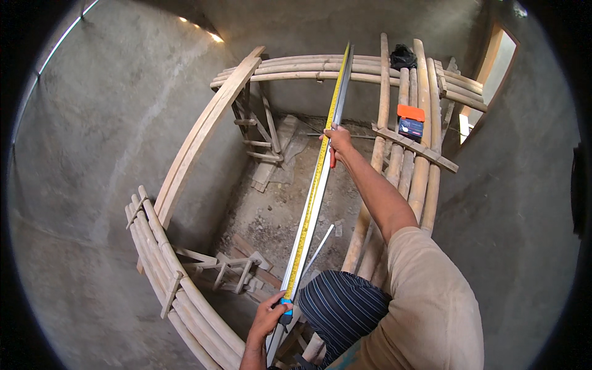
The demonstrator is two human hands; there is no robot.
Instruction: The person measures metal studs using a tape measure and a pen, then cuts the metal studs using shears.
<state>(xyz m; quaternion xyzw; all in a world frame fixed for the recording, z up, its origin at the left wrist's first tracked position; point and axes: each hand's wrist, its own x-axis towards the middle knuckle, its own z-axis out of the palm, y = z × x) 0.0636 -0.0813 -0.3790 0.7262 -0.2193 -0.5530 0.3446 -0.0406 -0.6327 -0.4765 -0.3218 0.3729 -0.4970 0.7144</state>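
A long, light metal channel slants away from me over the gap between the platforms. The yellow blade of a tape measure is drawn out along it. Low in the view, my left hand is closed around the tape's blue-and-black case against the channel. Farther along, my right hand grips the channel and the blade. A red tool handle sticks out below its fingers; the rest of that tool is hidden. The blade runs on past this hand toward the far bamboo poles.
Bamboo scaffold poles run along the right, bearing an open orange-and-blue box and a black plastic bag. More bamboo and a wooden plank border the left. Rubble covers the floor far below. Dark striped cloth lies near my right arm.
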